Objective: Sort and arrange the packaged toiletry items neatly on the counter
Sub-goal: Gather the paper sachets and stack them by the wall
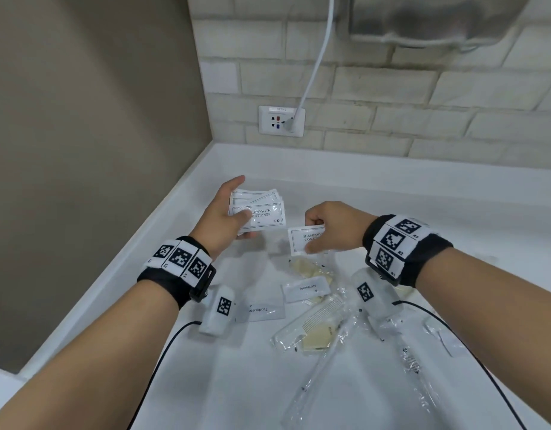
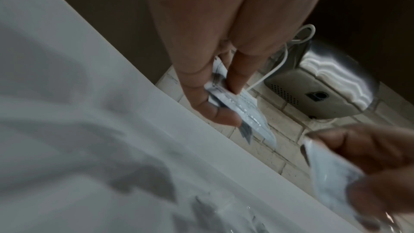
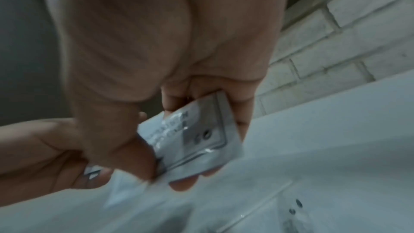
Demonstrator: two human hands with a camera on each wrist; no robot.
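Note:
My left hand [image 1: 227, 209] holds a small stack of white shampoo-with-conditioner sachets [image 1: 261, 209] above the counter's far left; thumb on top, fingers beneath. The left wrist view shows the stack of sachets [image 2: 237, 102] edge-on between thumb and fingers. My right hand [image 1: 330, 231] pinches a single shampoo sachet [image 1: 303, 240] just right of the stack, a short gap apart. In the right wrist view that single sachet [image 3: 197, 141] lies between thumb and fingers. On the white counter [image 1: 392, 200] below lie two toothpaste packets [image 1: 307, 290] [image 1: 263, 310], a wrapped comb [image 1: 317, 321] and a wrapped toothbrush [image 1: 324, 367].
A wall socket [image 1: 281, 121] with a white cable plugged in sits on the brick wall behind. A steel hand dryer [image 1: 429, 20] hangs at upper right. A brown wall bounds the counter on the left. More clear wrappers [image 1: 414, 364] lie at the right.

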